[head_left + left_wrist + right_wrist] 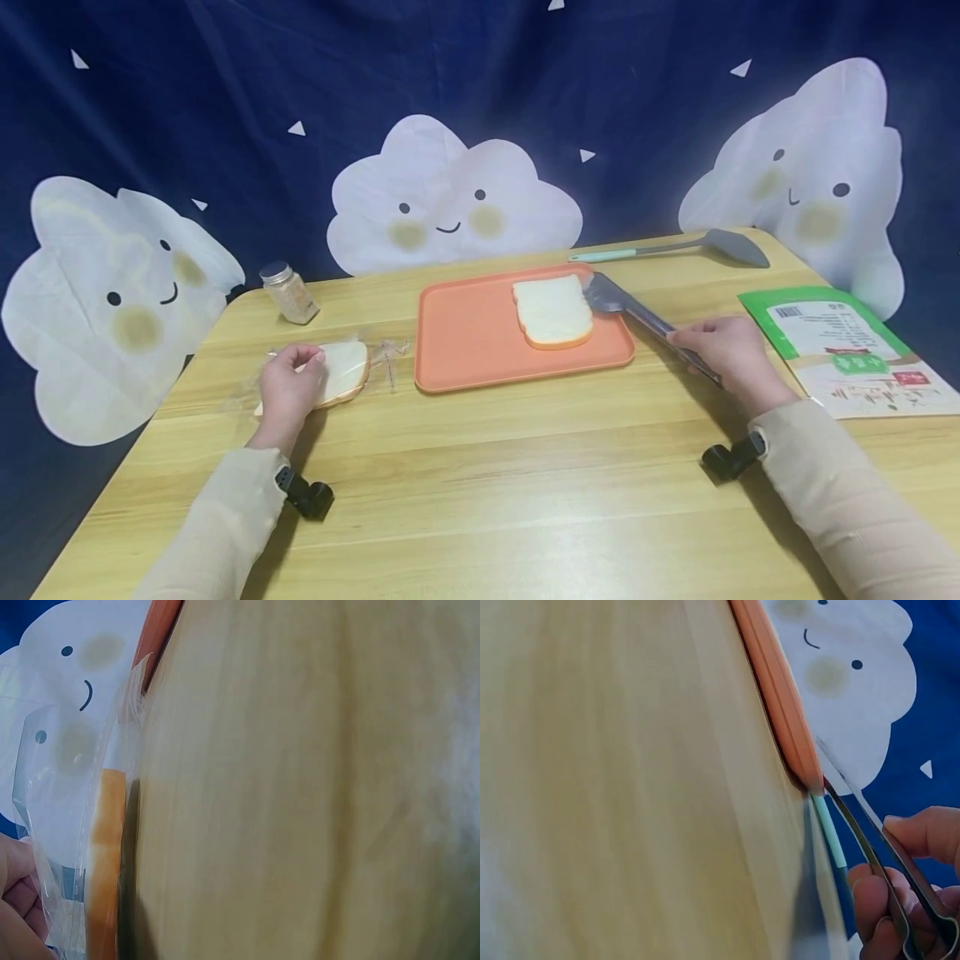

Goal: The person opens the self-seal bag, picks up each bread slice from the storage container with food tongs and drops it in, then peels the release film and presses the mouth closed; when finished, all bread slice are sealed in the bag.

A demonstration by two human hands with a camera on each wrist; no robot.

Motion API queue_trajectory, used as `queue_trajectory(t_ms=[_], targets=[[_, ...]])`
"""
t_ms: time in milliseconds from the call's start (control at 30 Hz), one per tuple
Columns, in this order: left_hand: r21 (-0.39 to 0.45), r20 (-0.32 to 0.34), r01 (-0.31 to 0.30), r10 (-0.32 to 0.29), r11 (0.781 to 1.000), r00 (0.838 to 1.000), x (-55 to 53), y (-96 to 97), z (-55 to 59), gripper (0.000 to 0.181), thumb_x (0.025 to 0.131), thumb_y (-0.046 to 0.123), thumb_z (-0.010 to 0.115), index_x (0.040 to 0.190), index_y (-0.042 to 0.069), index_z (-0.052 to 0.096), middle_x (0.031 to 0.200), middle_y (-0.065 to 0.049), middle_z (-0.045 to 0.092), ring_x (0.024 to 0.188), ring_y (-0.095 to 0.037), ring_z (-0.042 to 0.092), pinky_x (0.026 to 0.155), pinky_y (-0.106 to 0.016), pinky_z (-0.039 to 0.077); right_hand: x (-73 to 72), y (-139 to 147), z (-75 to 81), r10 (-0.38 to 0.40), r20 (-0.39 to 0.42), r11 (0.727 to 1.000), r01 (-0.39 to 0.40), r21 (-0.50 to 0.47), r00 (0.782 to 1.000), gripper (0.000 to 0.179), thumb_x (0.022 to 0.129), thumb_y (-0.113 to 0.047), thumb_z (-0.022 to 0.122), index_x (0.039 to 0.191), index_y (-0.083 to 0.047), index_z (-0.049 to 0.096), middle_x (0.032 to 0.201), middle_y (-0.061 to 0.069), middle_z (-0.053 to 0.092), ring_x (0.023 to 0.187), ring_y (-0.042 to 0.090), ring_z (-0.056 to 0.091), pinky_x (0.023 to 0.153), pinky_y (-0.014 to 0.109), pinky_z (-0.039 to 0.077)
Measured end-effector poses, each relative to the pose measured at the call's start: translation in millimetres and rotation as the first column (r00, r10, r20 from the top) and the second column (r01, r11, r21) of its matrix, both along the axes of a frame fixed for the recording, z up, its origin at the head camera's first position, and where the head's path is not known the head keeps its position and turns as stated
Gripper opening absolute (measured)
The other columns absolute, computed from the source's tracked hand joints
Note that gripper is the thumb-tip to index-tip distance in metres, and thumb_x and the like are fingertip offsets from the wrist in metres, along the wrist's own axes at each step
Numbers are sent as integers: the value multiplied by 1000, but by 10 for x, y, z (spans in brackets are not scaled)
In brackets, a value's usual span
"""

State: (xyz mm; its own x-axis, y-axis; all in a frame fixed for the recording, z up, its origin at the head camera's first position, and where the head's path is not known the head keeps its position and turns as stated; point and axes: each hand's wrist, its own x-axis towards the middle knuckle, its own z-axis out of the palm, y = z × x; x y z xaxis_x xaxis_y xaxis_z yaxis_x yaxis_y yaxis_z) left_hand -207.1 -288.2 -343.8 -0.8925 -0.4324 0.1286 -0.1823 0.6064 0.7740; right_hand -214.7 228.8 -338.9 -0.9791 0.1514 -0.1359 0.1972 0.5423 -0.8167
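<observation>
My left hand [288,387] pinches the clear plastic bag [34,784] around a slice of bread [347,372] at the left of the table. The slice's brown crust [105,862] shows through the film in the left wrist view. With my right hand [727,354] I hold metal tongs [647,315], thumb on one arm and fingers on the other. Their arms stand apart in the right wrist view [866,840]. The tong head reaches over the rim of an orange tray [465,333], beside a bare bread slice [553,310] lying there; whether they touch cannot be told.
A jar with a metal lid [290,293] stands at the back left. Along the back edge lies a grey spatula [731,246] with a mint handle. A green and white food pouch [851,350] lies at the right. Behind the table hangs a blue cloud-print curtain [480,67].
</observation>
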Motion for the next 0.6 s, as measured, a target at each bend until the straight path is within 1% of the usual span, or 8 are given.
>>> queue_trajectory(t_ms=[133, 300, 500, 600], targets=[[-5, 0, 4, -4, 1000, 1000, 9, 4, 5, 21, 93, 13, 51, 105, -3, 60, 113, -22, 59, 116, -34, 48, 101, -47, 33, -16, -15, -26, -17, 2, 1000, 17, -1, 1000, 47, 82, -27, 67, 107, 12, 62, 68, -5, 63, 53, 11, 59, 51, 30, 50], [1, -13, 7, -7, 1000, 1000, -3, -3, -2, 21, 93, 12, 51, 104, -3, 60, 113, -22, 59, 116, -33, 48, 101, -46, 33, -26, -21, -30, -15, 10, 1000, 15, -17, 1000, 49, 83, -29, 66, 109, 12, 61, 65, -5, 63, 52, 10, 58, 50, 29, 48], [-5, -27, 6, -6, 1000, 1000, -10, -15, -18, 21, 92, 12, 51, 104, -3, 60, 111, -22, 60, 114, -33, 49, 100, -46, 34, -42, -66, -21, -17, 28, 996, 19, -88, 999, 51, 82, -29, 68, 111, 12, 60, 60, -6, 62, 51, 10, 57, 48, 29, 47], [-4, -36, 7, -7, 1000, 999, -6, -7, -15, 20, 92, 11, 52, 103, -4, 60, 110, -23, 60, 113, -33, 49, 100, -45, 34, -58, -108, -20, -11, 40, 993, 16, -116, 999, 52, 81, -29, 69, 111, 13, 59, 59, -6, 62, 51, 10, 57, 48, 28, 46]])
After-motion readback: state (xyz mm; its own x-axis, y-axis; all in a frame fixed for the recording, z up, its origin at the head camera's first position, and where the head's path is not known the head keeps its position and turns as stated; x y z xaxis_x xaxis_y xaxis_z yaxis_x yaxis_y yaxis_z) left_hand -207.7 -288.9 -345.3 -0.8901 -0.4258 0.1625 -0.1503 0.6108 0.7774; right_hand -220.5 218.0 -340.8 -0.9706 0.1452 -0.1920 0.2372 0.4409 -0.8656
